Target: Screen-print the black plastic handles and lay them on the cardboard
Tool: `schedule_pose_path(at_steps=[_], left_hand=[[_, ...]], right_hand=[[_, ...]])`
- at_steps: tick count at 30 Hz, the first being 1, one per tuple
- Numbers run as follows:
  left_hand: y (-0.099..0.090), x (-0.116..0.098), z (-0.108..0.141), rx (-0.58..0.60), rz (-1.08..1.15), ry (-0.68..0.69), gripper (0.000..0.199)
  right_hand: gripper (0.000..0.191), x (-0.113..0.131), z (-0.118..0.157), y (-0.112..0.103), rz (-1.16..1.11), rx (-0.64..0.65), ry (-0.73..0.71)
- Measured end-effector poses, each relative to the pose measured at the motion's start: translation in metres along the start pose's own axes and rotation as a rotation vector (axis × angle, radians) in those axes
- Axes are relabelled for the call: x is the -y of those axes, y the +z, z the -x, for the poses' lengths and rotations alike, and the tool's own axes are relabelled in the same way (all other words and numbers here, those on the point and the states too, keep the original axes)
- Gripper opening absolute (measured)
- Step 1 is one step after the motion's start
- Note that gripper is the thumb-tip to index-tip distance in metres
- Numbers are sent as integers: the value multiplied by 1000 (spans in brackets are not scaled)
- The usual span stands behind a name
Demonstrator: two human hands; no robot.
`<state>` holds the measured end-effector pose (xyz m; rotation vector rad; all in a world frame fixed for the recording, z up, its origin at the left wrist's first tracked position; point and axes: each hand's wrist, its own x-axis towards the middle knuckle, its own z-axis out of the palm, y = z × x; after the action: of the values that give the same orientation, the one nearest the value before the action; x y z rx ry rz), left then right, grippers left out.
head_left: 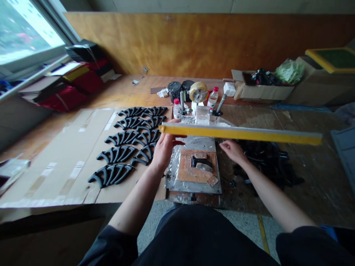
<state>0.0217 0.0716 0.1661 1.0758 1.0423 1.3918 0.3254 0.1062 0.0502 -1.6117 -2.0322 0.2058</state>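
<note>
My left hand is at the left end of a long yellow bar, which crosses in front of it. Its visible fingers are spread; whether they touch the bar is unclear. Below the bar, my right hand has its fingers curled together, and what they hold, if anything, is hidden. Between and below the hands, a black curved part lies on a brown wooden block, which rests on a metal plate. Similar black parts form rows to the left.
Loose black parts are piled at the right. Behind the plate stand metal posts, a tape roll, bottles and dark jars. An open carton is at the back right, red boxes at the left.
</note>
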Motion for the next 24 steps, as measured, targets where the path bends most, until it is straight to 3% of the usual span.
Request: schedule_pose_path(at_steps=[3, 5, 9, 11, 13, 15, 17, 20, 22, 24], left_hand=[[8, 10, -5, -80, 76, -4, 47], [11, 33, 13, -117, 101, -131, 50], [18, 90, 74, 80, 133, -735, 56], [16, 109, 97, 45, 205, -828, 50], [1, 118, 109, -92, 216, -797, 44], [-32, 121, 115, -236, 108, -734, 42], [-80, 124, 124, -356, -69, -660, 43], [-152, 137, 145, -577, -356, -734, 41], [-184, 147, 157, -615, -520, -848, 40], [-197, 155, 160, -526, -689, -907, 40]], right_hand=[[18, 35, 34, 47, 112, 189, -115], [16, 58, 47, 64, 204, 300, -89], [16, 103, 62, 66, 166, 317, 12], [12, 120, 67, 62, 33, 318, -147], [9, 117, 68, 57, -122, 345, -318], [19, 86, 65, 46, -160, 333, -299], [32, 30, 63, 31, -28, 285, -104], [41, -63, 69, 10, 224, 344, 89], [45, -106, 77, 5, 273, 392, 117], [48, -129, 86, 6, 280, 405, 68]])
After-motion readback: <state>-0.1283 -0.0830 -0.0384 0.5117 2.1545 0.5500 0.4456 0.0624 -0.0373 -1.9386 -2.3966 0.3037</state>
